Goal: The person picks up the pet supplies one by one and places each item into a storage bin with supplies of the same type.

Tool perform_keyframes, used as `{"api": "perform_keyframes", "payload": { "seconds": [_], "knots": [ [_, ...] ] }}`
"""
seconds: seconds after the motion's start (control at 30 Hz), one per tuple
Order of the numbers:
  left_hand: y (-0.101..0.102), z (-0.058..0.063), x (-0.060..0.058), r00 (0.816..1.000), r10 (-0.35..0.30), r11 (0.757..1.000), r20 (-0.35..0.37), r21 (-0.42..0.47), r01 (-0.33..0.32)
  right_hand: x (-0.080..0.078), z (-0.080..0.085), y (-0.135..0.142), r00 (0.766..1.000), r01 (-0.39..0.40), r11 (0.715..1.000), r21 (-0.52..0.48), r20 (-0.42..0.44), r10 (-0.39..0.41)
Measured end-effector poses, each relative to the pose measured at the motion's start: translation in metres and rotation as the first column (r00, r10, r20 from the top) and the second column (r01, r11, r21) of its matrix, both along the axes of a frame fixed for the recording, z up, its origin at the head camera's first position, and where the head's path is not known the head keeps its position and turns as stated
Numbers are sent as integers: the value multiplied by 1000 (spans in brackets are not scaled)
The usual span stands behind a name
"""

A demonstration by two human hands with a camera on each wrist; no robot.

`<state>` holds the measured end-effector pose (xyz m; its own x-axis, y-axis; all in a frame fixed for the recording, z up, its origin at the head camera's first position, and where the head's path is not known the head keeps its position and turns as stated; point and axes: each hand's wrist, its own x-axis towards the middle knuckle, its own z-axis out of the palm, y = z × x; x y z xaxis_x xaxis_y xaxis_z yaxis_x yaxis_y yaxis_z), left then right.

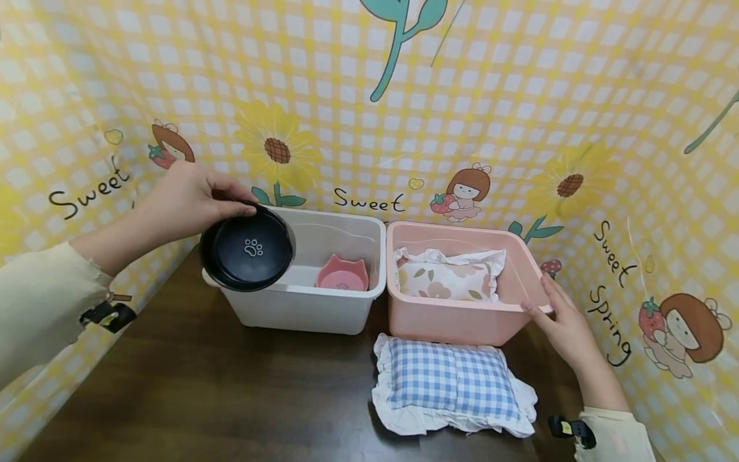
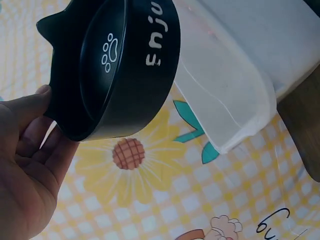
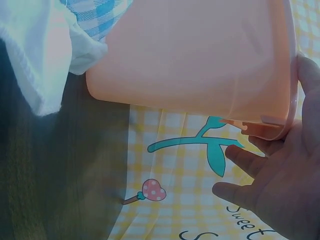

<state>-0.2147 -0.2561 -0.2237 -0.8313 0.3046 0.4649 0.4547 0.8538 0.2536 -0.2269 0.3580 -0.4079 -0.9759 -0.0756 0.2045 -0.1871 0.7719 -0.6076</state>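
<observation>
My left hand (image 1: 193,192) pinches the edge of a black pet bowl (image 1: 254,249) between thumb and fingers. The bowl is tilted, showing a white paw print inside. In the left wrist view, the bowl (image 2: 135,70) has pointed ears and white lettering on its side. It hangs above the left part of a white bin (image 1: 300,311), where a pink cat-eared bowl (image 1: 343,274) sits. On the right, my right hand (image 1: 568,321) rests at the front right corner of a pink bin (image 1: 450,321), its fingers (image 3: 245,160) spread and fairly straight. A floral pillow (image 1: 450,279) lies inside that bin.
A blue checked pillow (image 1: 453,378) with white ruffles lies on the dark wooden table (image 1: 260,391), in front of the pink bin. The two bins stand side by side. A yellow checked cloth (image 1: 323,77) rises behind them and at both sides.
</observation>
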Motion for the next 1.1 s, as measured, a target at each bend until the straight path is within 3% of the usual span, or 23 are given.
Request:
{"api": "perform_keyframes", "payload": {
  "seconds": [0.3,0.73,1.1],
  "knots": [
    [-11,-1,-27,997,54,998,51,37,-56,0,3,0,1000,-11,1000,-5,-11,11],
    [-13,-13,-66,989,34,999,144,-10,-33,2,0,-1,1000,-20,1000,-20,5,20],
    [-8,-40,-90,984,18,1000,177,-28,-14,1,1,-1,1000,-17,1000,-11,14,17]
  ]
}}
